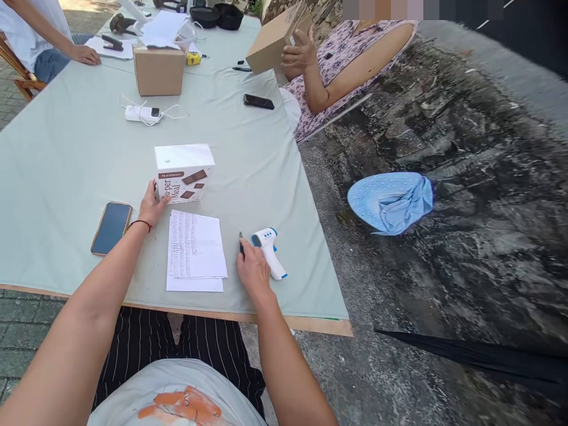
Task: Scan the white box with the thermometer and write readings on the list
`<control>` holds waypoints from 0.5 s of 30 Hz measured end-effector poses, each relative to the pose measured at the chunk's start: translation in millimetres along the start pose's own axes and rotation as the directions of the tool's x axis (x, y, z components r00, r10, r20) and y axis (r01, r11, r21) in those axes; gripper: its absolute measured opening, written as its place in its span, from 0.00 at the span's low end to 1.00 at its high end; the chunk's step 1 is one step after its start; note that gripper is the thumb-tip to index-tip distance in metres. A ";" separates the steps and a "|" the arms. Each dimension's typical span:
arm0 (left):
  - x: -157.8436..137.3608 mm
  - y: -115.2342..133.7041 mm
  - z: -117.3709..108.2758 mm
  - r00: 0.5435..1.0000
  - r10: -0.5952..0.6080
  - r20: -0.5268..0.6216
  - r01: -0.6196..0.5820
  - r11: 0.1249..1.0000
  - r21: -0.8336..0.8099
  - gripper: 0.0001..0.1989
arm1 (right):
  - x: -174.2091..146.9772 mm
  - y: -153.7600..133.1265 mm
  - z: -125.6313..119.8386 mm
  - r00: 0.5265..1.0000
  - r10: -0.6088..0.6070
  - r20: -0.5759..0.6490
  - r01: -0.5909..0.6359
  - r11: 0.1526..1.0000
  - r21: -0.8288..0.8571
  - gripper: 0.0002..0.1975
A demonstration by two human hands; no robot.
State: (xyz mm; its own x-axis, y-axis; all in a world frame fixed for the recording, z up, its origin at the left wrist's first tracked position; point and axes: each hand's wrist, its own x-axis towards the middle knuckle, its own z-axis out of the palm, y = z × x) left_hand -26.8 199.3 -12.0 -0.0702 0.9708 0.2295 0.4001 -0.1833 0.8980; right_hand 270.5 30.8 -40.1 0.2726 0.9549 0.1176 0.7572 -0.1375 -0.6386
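Observation:
A white carton (184, 157) with brown chocolate-bar pictures and the word "Meal" stands on the cloth in front of me. My left hand (153, 207) grips its lower left corner, thumb on the front face and fingers round the side. In my right hand (254, 269) is a dark pen (241, 244), its tip pointing away from me. Just right of that hand lies a white and blue infrared thermometer (269, 253). Between my hands are printed sheets of paper (197, 245), slightly fanned. A smartphone (112, 228) lies beside my left wrist.
Farther back are a brown cardboard box (158, 71) topped with papers, a white corded device (142, 113) and a black phone (258, 102). At the right a person's hand (299, 56) holds another cardboard box (277, 38). Another person's hand (86, 54) rests at the far left. A blue hat (390, 201) lies on the stone.

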 end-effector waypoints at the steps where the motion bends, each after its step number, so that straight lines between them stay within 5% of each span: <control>1: -10.0 -1.8 1.3 0.999 -0.037 -0.034 0.039 0.998 0.055 0.37 | 1.0 -1.6 -2.1 1.000 -0.006 0.012 0.005 0.999 0.051 0.20; 5: -69.4 2.1 1.5 0.998 0.000 0.057 -0.016 0.960 0.281 0.41 | -4.2 -13.7 -10.0 0.999 -0.004 0.046 -0.015 0.911 0.413 0.19; 10: -135.9 24.9 -2.3 0.956 0.133 0.261 -0.238 0.870 0.431 0.34 | -26.0 -41.3 -1.7 0.993 -0.021 0.119 -0.081 0.616 0.784 0.22; 15: -147.1 45.2 1.3 0.931 0.115 0.346 -0.307 0.759 0.574 0.42 | -39.5 -61.9 11.7 0.996 -0.054 0.066 -0.012 0.673 0.740 0.12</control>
State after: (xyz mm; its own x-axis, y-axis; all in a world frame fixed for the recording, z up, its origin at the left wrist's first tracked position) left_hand 2.8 48.4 -5.7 0.2965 0.9365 0.1871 0.8498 -0.3481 0.3959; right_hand 205.9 4.7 -14.2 0.1912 0.9763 0.1015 0.0669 0.0902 -0.9937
